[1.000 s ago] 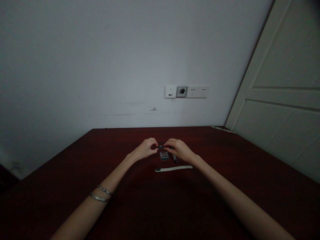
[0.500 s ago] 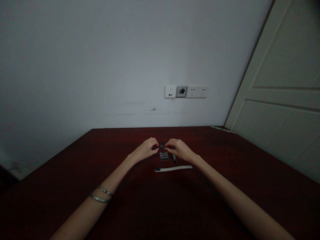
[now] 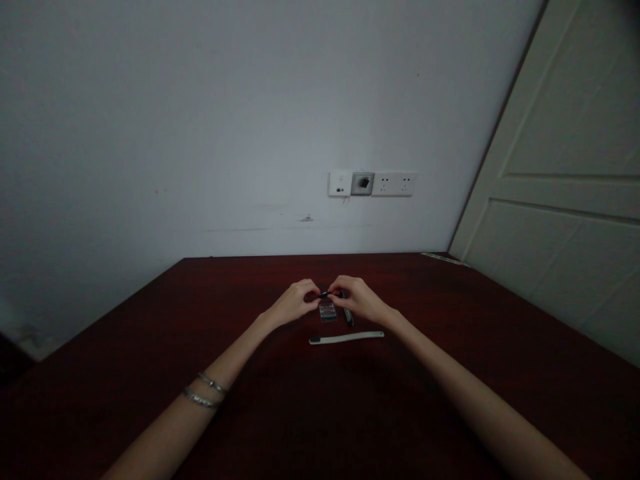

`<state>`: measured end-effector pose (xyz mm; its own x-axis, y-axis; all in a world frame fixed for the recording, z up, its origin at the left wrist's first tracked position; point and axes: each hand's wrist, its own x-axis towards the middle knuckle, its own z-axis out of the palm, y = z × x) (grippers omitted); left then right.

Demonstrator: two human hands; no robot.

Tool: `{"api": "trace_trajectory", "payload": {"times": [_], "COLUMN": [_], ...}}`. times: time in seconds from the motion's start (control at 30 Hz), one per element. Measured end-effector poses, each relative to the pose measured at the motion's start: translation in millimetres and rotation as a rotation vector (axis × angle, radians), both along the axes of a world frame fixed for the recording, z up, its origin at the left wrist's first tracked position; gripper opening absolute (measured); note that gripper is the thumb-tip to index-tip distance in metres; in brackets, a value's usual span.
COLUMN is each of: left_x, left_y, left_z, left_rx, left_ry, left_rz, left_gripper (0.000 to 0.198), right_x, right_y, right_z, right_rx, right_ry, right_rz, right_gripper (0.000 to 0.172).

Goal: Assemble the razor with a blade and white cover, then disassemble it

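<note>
Worktop (image 3: 320, 413): far edge runs along the wall (image 3: 250, 133); left edge slants toward the viewer; panelled door (image 3: 560, 267) bounds the right. Wood extends wide on both sides of the hands and in the foreground.

Small dark piece (image 3: 325, 294): between the hands, near mid-width, toward the far edge. Long axis roughly left–right, right end slightly higher in view; which end is the front, cannot tell. Left hand (image 3: 299, 300), grip clamped on its left end; right hand (image 3: 354, 297), grip clamped on its right end.

Clear packet (image 3: 328, 312) just nearer the viewer; pale strip (image 3: 347, 338) nearer still, lying crosswise, dark end left.
</note>
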<state>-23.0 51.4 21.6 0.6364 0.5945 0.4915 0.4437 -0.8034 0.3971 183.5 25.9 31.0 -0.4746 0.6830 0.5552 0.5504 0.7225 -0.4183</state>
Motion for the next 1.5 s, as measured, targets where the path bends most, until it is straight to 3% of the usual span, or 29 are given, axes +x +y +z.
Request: {"api": "trace_trajectory", "payload": {"times": [0.33, 0.73, 0.93, 1.0, 1.2, 1.5], "left_x": [9, 10, 7, 6, 6, 9], "left_y": [-9, -7, -4, -3, -3, -6], "left_z": [-2.3, -1.8, 1.9, 3.7, 5.4, 4.0], "left_rx": [-0.184, -0.165, -0.222, -0.25, -0.374, -0.428], "left_ry": [-0.13, -0.198, -0.353, -0.431, -0.608, -0.619], "left_rz": [-0.013, -0.035, -0.01, -0.012, -0.049, -0.084], "left_gripper": [0.008, 0.013, 0.015, 0.016, 0.02, 0.023], "right_x": [-8, -8, -5, -3, -8, -17], "right_y": [-5, -7, 0, 4, 6, 0], "right_z": [3.6, 7.7, 8.8, 7.1, -2.4, -5.1], "right_rx": [-0.056, -0.048, -0.073, -0.162, -0.721, -0.878], "right_ry": [0.098, 0.049, 0.263, 0.334, 0.512, 0.731], "right_rz": [0.046, 0.04, -0.036, -0.077, -0.032, 0.051], "right_gripper": [0.007, 0.012, 0.023, 0.024, 0.033, 0.03]}}
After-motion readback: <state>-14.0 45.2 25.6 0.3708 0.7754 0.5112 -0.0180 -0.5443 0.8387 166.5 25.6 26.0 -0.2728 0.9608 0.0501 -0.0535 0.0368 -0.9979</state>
